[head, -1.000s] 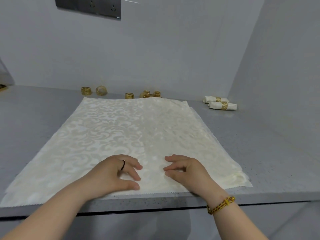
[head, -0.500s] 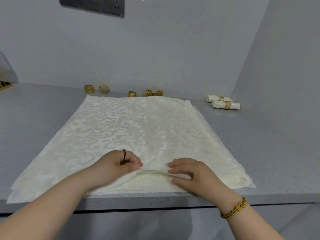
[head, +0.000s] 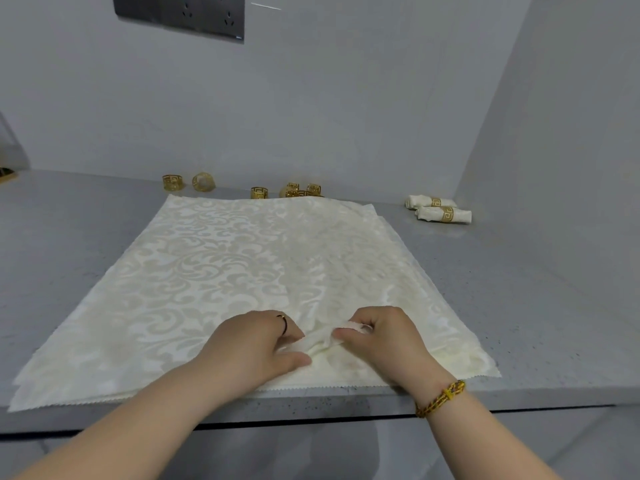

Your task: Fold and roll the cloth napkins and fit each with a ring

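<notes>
Head view: the cream damask napkin [head: 225, 271] lies spread flat on the grey surface [head: 519, 289], filling the middle. At 6 o'clock I see the left hand [head: 258, 344] and right hand [head: 384, 341] close together, each grip pinching a bunched fold near the napkin's near edge. Loose gold rings [head: 258, 192] stand at 12 o'clock, and two ringed rolled napkins [head: 443, 214] lie at 2 o'clock.
</notes>
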